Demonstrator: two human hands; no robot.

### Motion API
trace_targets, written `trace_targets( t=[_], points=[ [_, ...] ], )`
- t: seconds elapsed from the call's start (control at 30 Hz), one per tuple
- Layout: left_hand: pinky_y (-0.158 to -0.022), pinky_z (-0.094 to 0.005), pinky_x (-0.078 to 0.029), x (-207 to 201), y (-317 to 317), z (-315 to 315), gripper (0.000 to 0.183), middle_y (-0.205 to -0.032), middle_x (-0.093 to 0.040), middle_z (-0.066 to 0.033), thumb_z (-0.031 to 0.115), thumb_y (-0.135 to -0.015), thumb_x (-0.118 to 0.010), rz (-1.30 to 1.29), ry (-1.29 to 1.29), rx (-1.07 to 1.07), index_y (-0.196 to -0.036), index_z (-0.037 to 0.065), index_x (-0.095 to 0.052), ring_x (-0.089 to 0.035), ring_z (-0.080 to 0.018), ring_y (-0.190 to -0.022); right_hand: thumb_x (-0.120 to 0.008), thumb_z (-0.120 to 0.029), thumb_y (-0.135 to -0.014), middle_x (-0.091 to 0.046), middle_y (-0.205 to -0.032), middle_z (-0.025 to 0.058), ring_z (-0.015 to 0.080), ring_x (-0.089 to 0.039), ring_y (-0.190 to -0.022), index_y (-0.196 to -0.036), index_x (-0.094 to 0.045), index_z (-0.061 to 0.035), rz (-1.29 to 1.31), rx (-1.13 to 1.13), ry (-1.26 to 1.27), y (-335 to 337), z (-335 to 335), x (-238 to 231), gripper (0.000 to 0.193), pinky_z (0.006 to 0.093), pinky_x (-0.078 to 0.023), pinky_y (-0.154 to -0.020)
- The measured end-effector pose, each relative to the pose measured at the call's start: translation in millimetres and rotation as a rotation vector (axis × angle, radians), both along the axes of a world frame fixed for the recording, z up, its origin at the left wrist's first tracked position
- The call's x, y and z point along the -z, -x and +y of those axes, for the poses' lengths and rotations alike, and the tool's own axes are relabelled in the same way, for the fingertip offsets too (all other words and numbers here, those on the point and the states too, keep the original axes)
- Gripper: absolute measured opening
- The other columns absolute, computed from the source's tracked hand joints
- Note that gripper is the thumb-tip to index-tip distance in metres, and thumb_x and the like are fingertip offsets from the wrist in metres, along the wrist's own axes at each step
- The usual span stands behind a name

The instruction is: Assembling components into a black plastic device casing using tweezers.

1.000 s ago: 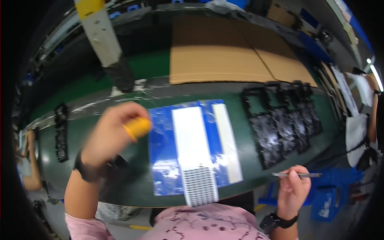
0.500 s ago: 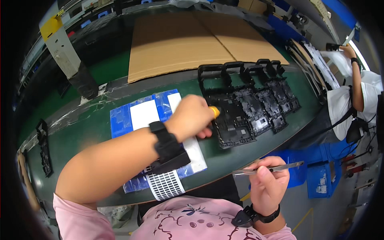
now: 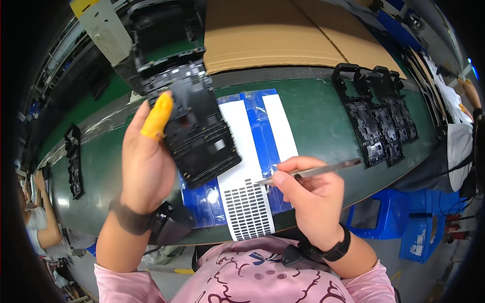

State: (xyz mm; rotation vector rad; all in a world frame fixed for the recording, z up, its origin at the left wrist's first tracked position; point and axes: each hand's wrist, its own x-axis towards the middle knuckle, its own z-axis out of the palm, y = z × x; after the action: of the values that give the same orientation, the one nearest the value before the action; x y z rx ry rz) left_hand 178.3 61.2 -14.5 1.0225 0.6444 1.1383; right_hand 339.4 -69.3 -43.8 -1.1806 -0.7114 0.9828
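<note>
Head view, looking down on a green table [image 3: 323, 116]. Left hand [image 3: 146, 161], its index finger capped in a yellow finger cot [image 3: 156, 117], grasps a black plastic frame [image 3: 199, 134] and holds it raised above the table, tilted, over the left part of a blue-and-white sheet [image 3: 262, 126]. Right hand [image 3: 313, 194] is clenched on thin metal tweezers [image 3: 308, 171], whose tip points left, just above the grid of small dark labels [image 3: 247, 207] on the sheet's near end. More black frames [image 3: 379, 118] lie in an overlapping row on the table to the right, well apart from both hands. Flat cardboard [image 3: 273, 30] lies beyond the sheet. Another single black part [image 3: 74, 161] lies at far left.
</note>
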Motion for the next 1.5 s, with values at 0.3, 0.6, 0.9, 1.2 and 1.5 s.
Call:
trace_targets(
  t=[0.3, 0.6, 0.9, 1.2, 1.5],
  points=[
    [-0.071, -0.0225, -0.047, 15, 26, -2, 0.038, -0.099, -0.057, -0.0035, 0.022, -0.087, -0.050, 0.129, -0.039, -0.053, -0.119, 0.002, -0.041, -0.057, -0.0099, -0.081, -0.058, 0.004, -0.076, -0.059, -0.072, 0.0047, 0.0056, -0.054, -0.061, -0.087, -0.056, 0.0051, -0.057, 0.019, 0.132, 0, 20, 9, 0.011, 0.0169, -0.042, -0.053],
    [-0.077, -0.0358, -0.048, 6, 18, -14, 0.049, -0.112, -0.048, -0.0049, 0.028, -0.089, -0.043, 0.009, 0.240, 0.012, -0.132, 0.011, -0.027, -0.050, -0.0161, -0.095, -0.057, 0.006, -0.074, -0.060, -0.073, 0.0104, 0.0115, -0.059, -0.063, -0.087, -0.056, 0.0063, -0.035, 0.022, 0.215, 0, 21, 7, 0.014, 0.0189, -0.046, -0.056],
    [-0.089, -0.0383, -0.042, 8, 9, -34, 0.054, -0.121, -0.043, -0.0098, 0.035, -0.087, -0.044, -0.157, 0.490, 0.298, -0.131, 0.011, -0.023, -0.049, -0.0228, -0.105, -0.059, 0.008, -0.074, -0.060, -0.075, 0.0113, 0.0127, -0.059, -0.069, -0.089, -0.055, 0.0080, 0.048, 0.019, -0.127, 28, 10, -22, 0.015, 0.0212, -0.048, -0.061],
    [-0.090, -0.0368, -0.042, 13, 14, -36, 0.053, -0.122, -0.042, -0.0097, 0.031, -0.088, -0.045, -0.220, 0.469, 0.362, -0.132, 0.011, -0.022, -0.048, -0.0215, -0.108, -0.060, 0.008, -0.074, -0.060, -0.078, 0.0089, 0.0057, -0.054, -0.063, -0.089, -0.057, 0.0075, 0.017, -0.047, -0.023, 41, 9, -17, 0.015, 0.0151, -0.041, -0.052],
    [-0.090, -0.0381, -0.041, 11, 15, -37, 0.053, -0.124, -0.041, -0.0106, 0.030, -0.088, -0.044, -0.238, 0.435, 0.352, -0.132, 0.010, -0.021, -0.046, -0.0232, -0.110, -0.059, 0.008, -0.075, -0.059, -0.081, 0.0099, 0.0074, -0.056, -0.068, -0.090, -0.056, 0.0079, 0.030, -0.087, -0.033, 42, 10, -17, 0.015, 0.0161, -0.044, -0.056]
  ],
)
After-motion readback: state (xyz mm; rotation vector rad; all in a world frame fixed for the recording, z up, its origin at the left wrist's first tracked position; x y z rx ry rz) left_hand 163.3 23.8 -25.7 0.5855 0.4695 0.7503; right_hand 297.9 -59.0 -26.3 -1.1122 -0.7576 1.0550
